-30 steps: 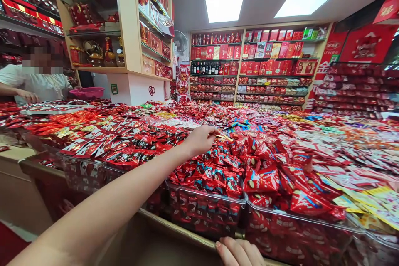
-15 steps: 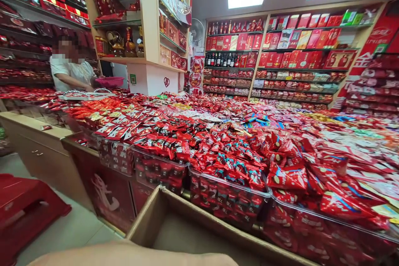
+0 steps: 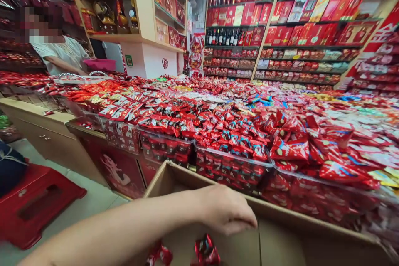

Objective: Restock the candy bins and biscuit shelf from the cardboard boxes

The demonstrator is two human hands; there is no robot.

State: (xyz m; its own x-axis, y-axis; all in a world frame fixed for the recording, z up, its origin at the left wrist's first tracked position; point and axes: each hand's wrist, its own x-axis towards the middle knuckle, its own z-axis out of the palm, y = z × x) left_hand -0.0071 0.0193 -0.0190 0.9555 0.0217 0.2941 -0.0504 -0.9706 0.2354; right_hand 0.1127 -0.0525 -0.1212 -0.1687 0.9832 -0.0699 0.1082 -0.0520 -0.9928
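My left hand [image 3: 227, 210] reaches in from the lower left, over an open cardboard box [image 3: 282, 239]. Its fingers are curled inward with the back of the hand upward, so whatever they may hold is hidden. Below the wrist, a red wrapped candy [image 3: 206, 250] lies on the box bottom, with another red wrapped candy [image 3: 166, 254] beside it, partly behind my forearm. Beyond the box's far wall stands a clear plastic bin [image 3: 232, 160] heaped with small red and teal wrapped candies. My right hand is out of sight.
Larger red packets [image 3: 289, 147] fill the bin at right. Sweets cover the wide counter behind. A red plastic stool [image 3: 46, 199] stands on the floor at left. A co-worker [image 3: 62, 54] stands behind the counter near a pink basket [image 3: 101, 65].
My left hand has come into view over the box, fingers curled. Red candies now show on the box bottom. The view has tilted downward, showing more of the box.
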